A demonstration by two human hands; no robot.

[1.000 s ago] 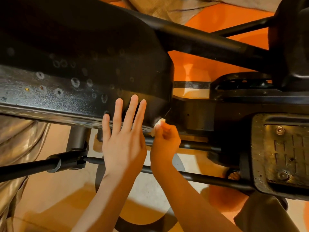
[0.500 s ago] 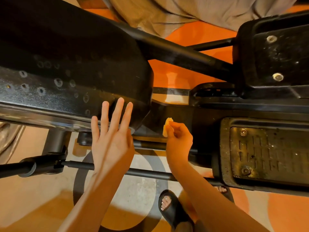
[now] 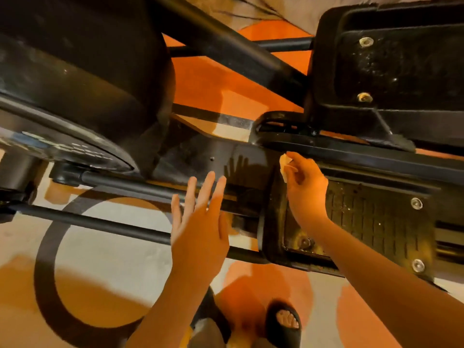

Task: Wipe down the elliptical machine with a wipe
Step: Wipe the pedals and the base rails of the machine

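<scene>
1. Dusty black flywheel housing [image 3: 82, 96] of the black metal elliptical machine [image 3: 218, 156] looks unwiped
2. Left hand [image 3: 200, 222], fingers spread, hovers empty beside the glossy central frame
3. Right hand [image 3: 305, 187] pinches a small crumpled pale wipe [image 3: 285, 163] at the frame's edge
4. Grimy black ribbed pedal [image 3: 371, 217] remains; thin crossbars [image 3: 100, 223] crowd access below

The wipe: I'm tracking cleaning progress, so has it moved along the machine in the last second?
Yes. The right hand carried the wipe rightward, from the flywheel housing edge to the near pedal.
</scene>
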